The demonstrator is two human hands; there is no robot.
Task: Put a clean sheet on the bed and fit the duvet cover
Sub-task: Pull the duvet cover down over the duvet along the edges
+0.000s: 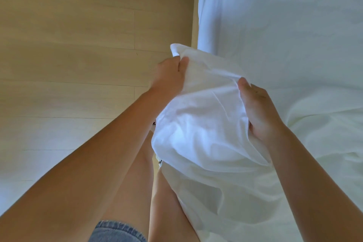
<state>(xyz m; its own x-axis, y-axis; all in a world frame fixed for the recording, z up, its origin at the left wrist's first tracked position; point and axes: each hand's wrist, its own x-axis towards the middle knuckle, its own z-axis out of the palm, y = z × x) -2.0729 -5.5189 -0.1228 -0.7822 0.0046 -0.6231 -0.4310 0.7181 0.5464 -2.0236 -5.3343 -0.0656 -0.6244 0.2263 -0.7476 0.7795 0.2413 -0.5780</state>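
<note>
While both hands hold a bunched white cloth (pixel 200 127) up off the bed's (pixel 284 25) left edge, the rest of that cloth trails down and to the right, lying against the mattress side and spreading onto the white surface there. The left hand (pixel 169 78) pinches a top corner of the cloth, thumb laid over the fabric and the other fingers hidden behind it. The right hand (pixel 261 116) grips a fold further along the same upper edge, thumb on top and fingers tucked under the cloth. Between the two hands the edge is drawn fairly taut, and below it the cloth sags in a loose, creased pouch. It may be a sheet or a duvet cover; the folds do not let me tell which.

The bed fills the right side of the view, covered in smooth white fabric with a few shallow wrinkles near the lower right. Its left edge runs straight up the view, with a narrow tan strip just beside it. Left of that lies a wide stretch of pale wooden floor (pixel 68 45), open plank after plank to the left border. At the bottom, bare legs and denim shorts (pixel 115 232) stand just beside the bed's edge.
</note>
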